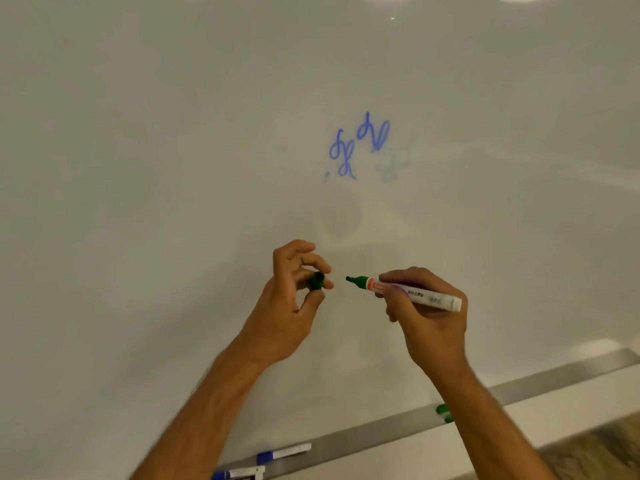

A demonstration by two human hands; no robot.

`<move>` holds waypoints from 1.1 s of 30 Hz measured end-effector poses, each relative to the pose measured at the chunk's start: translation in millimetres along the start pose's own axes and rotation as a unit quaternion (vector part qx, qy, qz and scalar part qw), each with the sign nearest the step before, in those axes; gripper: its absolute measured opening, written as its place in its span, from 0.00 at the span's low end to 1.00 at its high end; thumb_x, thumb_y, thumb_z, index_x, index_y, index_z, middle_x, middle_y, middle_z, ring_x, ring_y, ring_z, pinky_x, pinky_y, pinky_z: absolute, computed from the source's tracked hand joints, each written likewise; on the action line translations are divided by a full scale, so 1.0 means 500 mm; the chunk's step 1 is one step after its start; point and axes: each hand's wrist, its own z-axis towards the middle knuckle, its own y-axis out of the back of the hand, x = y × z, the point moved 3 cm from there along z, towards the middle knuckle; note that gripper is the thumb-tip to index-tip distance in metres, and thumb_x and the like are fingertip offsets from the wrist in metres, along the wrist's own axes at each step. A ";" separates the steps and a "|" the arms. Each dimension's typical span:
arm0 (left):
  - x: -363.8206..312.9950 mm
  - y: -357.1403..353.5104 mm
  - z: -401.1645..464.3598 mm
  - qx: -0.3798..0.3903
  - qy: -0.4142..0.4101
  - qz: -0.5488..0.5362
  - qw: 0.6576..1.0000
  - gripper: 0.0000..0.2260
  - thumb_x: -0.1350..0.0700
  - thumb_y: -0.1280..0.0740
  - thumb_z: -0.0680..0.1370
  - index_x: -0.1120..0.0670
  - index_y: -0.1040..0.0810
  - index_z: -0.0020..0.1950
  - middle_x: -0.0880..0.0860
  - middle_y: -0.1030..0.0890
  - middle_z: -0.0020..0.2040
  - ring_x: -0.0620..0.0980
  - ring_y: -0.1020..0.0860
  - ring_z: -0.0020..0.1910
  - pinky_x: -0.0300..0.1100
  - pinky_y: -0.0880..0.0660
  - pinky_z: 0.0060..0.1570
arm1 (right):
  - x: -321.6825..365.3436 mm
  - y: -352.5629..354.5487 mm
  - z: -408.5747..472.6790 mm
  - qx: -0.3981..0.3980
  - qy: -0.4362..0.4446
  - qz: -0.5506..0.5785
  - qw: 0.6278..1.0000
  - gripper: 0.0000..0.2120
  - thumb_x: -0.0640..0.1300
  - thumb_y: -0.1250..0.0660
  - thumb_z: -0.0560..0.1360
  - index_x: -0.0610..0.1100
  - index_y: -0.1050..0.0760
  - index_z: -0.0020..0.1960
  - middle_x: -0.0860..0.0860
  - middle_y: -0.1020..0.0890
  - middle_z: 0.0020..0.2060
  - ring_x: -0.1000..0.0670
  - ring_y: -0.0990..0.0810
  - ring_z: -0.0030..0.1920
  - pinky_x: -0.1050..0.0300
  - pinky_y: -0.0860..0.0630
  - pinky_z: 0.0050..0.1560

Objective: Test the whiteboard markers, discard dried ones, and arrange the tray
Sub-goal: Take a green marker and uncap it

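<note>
My right hand (427, 311) grips an uncapped green marker (414, 292), its white barrel lying across my fingers and its green tip pointing left. My left hand (294, 296) pinches the green cap (317, 280) between thumb and fingers, a short gap from the tip. Both hands hover in front of the whiteboard (173, 168). On the metal tray (374, 433) below lie two blue-capped markers (282, 452) (239, 473) at the left, and something green (444, 412) shows beside my right forearm, mostly hidden.
Two bold blue scribbles (358, 147) mark the board above my hands, with a faint pale scribble (391, 164) to their right. A wood-grain surface (595, 445) shows at the bottom right below the tray.
</note>
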 end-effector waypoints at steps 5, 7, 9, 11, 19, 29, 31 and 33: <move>-0.034 -0.108 -0.010 -0.005 0.076 0.007 0.997 0.31 0.68 0.29 0.74 0.38 0.39 0.62 0.45 0.17 0.50 0.43 0.18 0.53 0.33 0.25 0.58 | -0.007 0.105 -0.009 0.033 -0.033 0.021 0.999 0.06 0.47 0.29 0.69 0.48 0.16 0.44 0.48 0.15 0.37 0.48 0.18 0.34 0.56 0.22 0.32; -0.053 -0.157 -0.014 -0.005 0.092 0.001 0.996 0.29 0.67 0.29 0.75 0.39 0.37 0.62 0.44 0.16 0.51 0.42 0.18 0.53 0.34 0.25 0.59 | -0.007 0.151 -0.007 0.047 -0.041 0.017 0.998 0.07 0.48 0.29 0.69 0.48 0.16 0.45 0.48 0.15 0.37 0.48 0.18 0.34 0.56 0.21 0.31; -0.070 -0.207 -0.020 -0.003 0.105 0.003 0.994 0.27 0.65 0.29 0.75 0.40 0.36 0.63 0.42 0.16 0.52 0.41 0.18 0.54 0.35 0.25 0.61 | -0.011 0.193 -0.007 0.064 -0.044 -0.005 0.997 0.06 0.50 0.29 0.69 0.51 0.17 0.45 0.51 0.15 0.38 0.47 0.18 0.35 0.55 0.20 0.32; -0.086 -0.255 -0.025 0.000 0.114 0.014 0.993 0.26 0.63 0.30 0.76 0.39 0.35 0.63 0.40 0.16 0.52 0.39 0.19 0.55 0.33 0.27 0.62 | -0.018 0.235 -0.009 0.079 -0.048 -0.029 0.995 0.05 0.51 0.30 0.70 0.54 0.17 0.44 0.53 0.15 0.38 0.47 0.17 0.37 0.54 0.19 0.33; -0.134 -0.400 -0.036 0.021 0.139 0.024 0.990 0.24 0.62 0.32 0.78 0.37 0.35 0.65 0.37 0.18 0.51 0.39 0.21 0.56 0.21 0.33 0.56 | -0.052 0.374 -0.022 0.078 -0.136 0.001 0.988 0.01 0.42 0.27 0.72 0.47 0.16 0.44 0.48 0.15 0.36 0.45 0.17 0.34 0.57 0.20 0.32; -0.112 -0.523 -0.046 0.085 0.161 0.020 0.983 0.25 0.64 0.32 0.78 0.33 0.30 0.60 0.31 0.20 0.49 0.31 0.24 0.56 0.18 0.34 0.52 | -0.116 0.467 -0.074 -0.006 -0.231 0.053 0.972 0.05 0.36 0.31 0.75 0.42 0.17 0.45 0.42 0.15 0.36 0.39 0.16 0.35 0.46 0.16 0.36; -0.100 -0.550 -0.052 0.094 0.164 0.013 0.982 0.24 0.63 0.31 0.77 0.34 0.30 0.60 0.30 0.20 0.49 0.28 0.25 0.55 0.16 0.36 0.51 | -0.141 0.493 -0.090 -0.020 -0.249 0.058 0.967 0.05 0.35 0.32 0.76 0.41 0.17 0.45 0.42 0.15 0.36 0.39 0.16 0.35 0.46 0.16 0.37; -0.077 -0.589 -0.061 0.114 0.172 0.005 0.978 0.24 0.62 0.31 0.77 0.34 0.30 0.61 0.32 0.20 0.51 0.28 0.25 0.55 0.16 0.35 0.51 | -0.177 0.523 -0.108 -0.041 -0.269 0.052 0.961 0.05 0.34 0.33 0.77 0.39 0.18 0.46 0.41 0.15 0.37 0.41 0.16 0.35 0.47 0.16 0.36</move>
